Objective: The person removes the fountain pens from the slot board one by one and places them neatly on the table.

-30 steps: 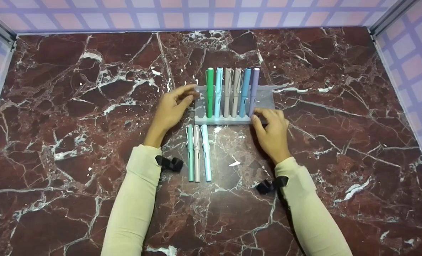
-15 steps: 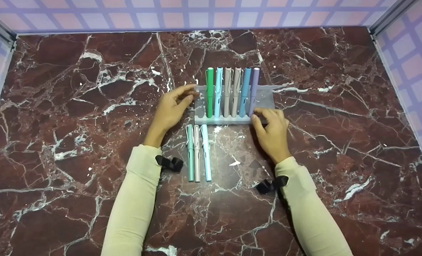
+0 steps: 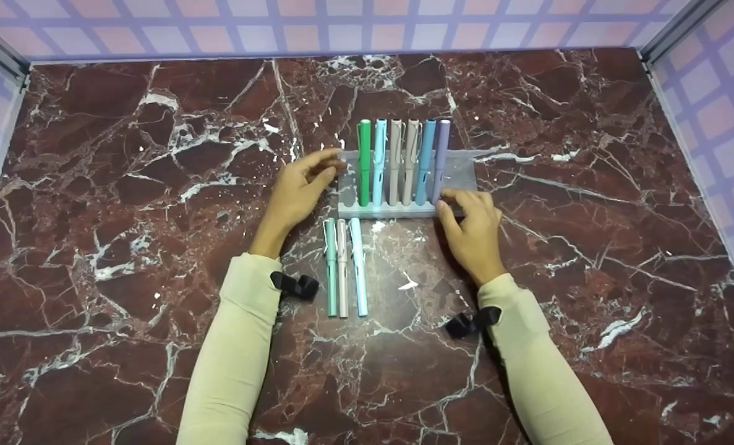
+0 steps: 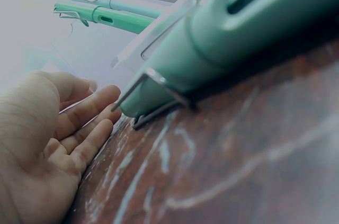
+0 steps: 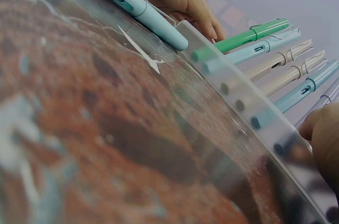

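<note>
A clear pen stand (image 3: 465, 170) holds several upright pens in a row: a green pen (image 3: 365, 161), a light blue pen (image 3: 379, 161), two beige ones, a blue pen (image 3: 426, 161) and a purple pen (image 3: 442, 154). My left hand (image 3: 298, 188) is at the stand's left end, fingers loosely bent and reaching its back corner, palm bare in the left wrist view. At the right end, my right hand (image 3: 475, 225) grips the stand, thumb at the front rail beside the purple pen's foot. Its other fingers are partly hidden.
In front of the stand lie three capped pens side by side: a dark green pen (image 3: 331, 266), a beige pen (image 3: 342, 266) and a light blue pen (image 3: 358, 266). The marbled tabletop (image 3: 125, 185) is bounded by checked walls (image 3: 342, 25) at the back and sides.
</note>
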`<state>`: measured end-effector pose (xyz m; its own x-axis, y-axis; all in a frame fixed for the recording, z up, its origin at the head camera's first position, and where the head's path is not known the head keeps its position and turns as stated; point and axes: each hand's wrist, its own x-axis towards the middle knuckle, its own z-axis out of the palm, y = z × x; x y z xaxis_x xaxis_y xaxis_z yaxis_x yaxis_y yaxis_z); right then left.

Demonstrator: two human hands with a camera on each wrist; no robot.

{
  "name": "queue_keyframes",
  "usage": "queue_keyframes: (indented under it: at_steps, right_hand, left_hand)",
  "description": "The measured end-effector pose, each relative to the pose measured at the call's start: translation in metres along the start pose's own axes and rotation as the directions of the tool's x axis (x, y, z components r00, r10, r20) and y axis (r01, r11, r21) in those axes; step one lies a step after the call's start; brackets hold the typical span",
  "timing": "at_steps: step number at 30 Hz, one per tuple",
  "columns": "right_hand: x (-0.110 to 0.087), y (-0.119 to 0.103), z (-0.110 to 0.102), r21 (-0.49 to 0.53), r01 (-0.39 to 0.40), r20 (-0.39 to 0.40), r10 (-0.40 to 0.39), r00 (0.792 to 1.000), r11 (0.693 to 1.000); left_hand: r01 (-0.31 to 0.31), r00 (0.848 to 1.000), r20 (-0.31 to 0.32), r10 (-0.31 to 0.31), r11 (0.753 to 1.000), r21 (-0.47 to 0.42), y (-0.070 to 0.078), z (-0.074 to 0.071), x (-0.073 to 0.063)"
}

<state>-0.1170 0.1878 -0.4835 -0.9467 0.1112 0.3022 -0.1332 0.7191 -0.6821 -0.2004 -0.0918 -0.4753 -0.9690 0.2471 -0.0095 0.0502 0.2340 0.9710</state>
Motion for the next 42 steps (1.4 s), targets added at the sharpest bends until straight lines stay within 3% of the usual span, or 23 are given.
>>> queue_keyframes:
  at_steps: [18,28,42]
  right_hand:
    - [-0.0002,0.0005,0.0001,0.007,-0.002,0.005,0.002,1.000,1.000]
    - [0.0002,-0.0012,-0.0005,0.007,-0.013,0.011,0.013,1.000,1.000]
    - [0.0000,-0.0009,-0.0006,0.008,-0.014,0.011,0.014,1.000,1.000]
  left_hand:
    - [-0.003,1.000,-0.005,0.003,1.000,0.007,-0.0008,0.0001,-0.0013]
    - [-0.044,0.999,0.002,0.044,0.999,-0.003,-0.0020,-0.0003,0.0004]
    - [-0.011,1.000,-0.002,0.011,1.000,0.024,-0.0012,-0.0004,0.0005]
